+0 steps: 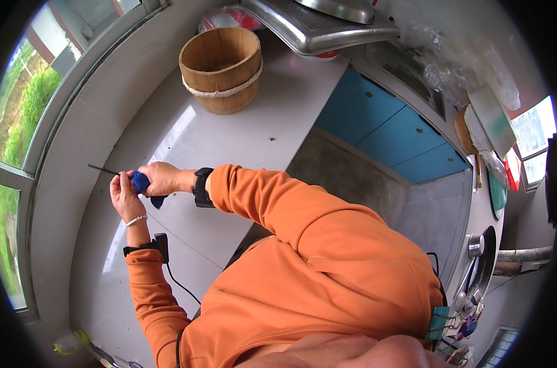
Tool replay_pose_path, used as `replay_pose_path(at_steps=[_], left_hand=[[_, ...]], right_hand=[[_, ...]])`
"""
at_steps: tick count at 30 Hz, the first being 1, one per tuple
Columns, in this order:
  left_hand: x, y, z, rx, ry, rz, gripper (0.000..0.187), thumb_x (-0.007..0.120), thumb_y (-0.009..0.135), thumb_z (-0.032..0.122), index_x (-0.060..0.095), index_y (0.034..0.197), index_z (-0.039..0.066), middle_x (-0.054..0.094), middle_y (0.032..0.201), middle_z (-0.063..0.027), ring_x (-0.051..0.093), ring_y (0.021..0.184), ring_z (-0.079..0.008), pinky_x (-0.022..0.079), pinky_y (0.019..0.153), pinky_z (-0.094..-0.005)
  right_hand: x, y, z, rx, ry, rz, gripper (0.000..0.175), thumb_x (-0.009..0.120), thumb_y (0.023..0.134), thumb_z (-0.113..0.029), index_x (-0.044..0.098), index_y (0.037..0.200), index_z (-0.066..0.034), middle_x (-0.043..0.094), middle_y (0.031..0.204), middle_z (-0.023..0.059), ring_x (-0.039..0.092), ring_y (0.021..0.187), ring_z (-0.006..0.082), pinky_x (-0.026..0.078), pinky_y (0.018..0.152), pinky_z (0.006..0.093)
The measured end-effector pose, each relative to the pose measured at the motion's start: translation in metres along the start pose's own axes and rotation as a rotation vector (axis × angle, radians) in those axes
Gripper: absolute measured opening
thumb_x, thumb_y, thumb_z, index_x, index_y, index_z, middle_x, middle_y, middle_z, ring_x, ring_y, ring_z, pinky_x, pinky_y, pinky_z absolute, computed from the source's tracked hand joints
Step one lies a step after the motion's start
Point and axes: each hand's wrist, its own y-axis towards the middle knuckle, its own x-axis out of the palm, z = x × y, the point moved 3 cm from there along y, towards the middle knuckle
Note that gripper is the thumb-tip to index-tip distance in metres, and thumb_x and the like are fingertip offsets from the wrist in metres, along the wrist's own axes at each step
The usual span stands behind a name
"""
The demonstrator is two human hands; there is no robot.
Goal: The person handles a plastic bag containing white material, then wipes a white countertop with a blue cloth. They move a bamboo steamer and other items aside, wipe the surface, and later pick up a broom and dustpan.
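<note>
Both hands meet over the pale countertop [200, 152], close to its window side. My right hand [161, 179] is closed around a bunched blue cloth [141, 182], and a darker fold hangs below the palm. The fingers of my left hand [125, 198] pinch a thin dark rod [102, 169] right beside the cloth. One end of the rod sticks out toward the window; its other end is hidden by the fingers and cloth. I cannot tell exactly what the rod is.
A wooden bucket [221, 73] with a white rope band stands farther along the counter. Behind it is a stainless steel lid or tray [324, 34]. Blue cabinet doors [384, 124] are across the floor. A frying pan [483, 262] lies on the right-hand counter. A window [25, 106] borders the left.
</note>
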Motion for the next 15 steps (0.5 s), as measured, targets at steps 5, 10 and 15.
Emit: replay_pose_path(at_steps=[5, 10, 15], left_hand=[[-0.039, 0.007, 0.021, 0.076, -0.113, 0.208, 0.007, 0.059, 0.090, 0.009, 0.056, 0.094, 0.005, 0.066, 0.089, -0.0121, 0.056, 0.060, -0.0057, 0.048, 0.054, -0.0155], [-0.103, 0.031, 0.129, 0.427, -0.002, 0.456, 0.010, 0.057, 0.091, 0.011, 0.059, 0.090, 0.002, 0.065, 0.090, -0.0077, 0.057, 0.067, -0.0075, 0.051, 0.060, -0.0159], [-0.104, 0.019, 0.154, 0.185, 0.026, 0.276, 0.007, 0.059, 0.089, 0.010, 0.060, 0.087, 0.004, 0.064, 0.091, -0.0045, 0.057, 0.069, -0.0070, 0.051, 0.062, -0.0164]], right_hand=[[0.004, -0.004, 0.007, -0.080, -0.263, -0.117, 0.026, 0.063, 0.068, -0.023, 0.064, 0.088, -0.0070, 0.066, 0.082, 0.0173, 0.065, 0.080, 0.0326, 0.051, 0.071, 0.0390], [-0.016, -0.035, 0.046, -0.004, -0.476, -0.272, 0.030, 0.064, 0.068, -0.023, 0.063, 0.093, -0.0070, 0.067, 0.082, 0.0153, 0.064, 0.081, 0.0320, 0.051, 0.073, 0.0401], [-0.048, -0.047, 0.066, 0.109, -0.534, 0.026, 0.056, 0.067, 0.069, -0.031, 0.054, 0.115, -0.0018, 0.058, 0.109, 0.0251, 0.057, 0.101, 0.0361, 0.045, 0.086, 0.0402]])
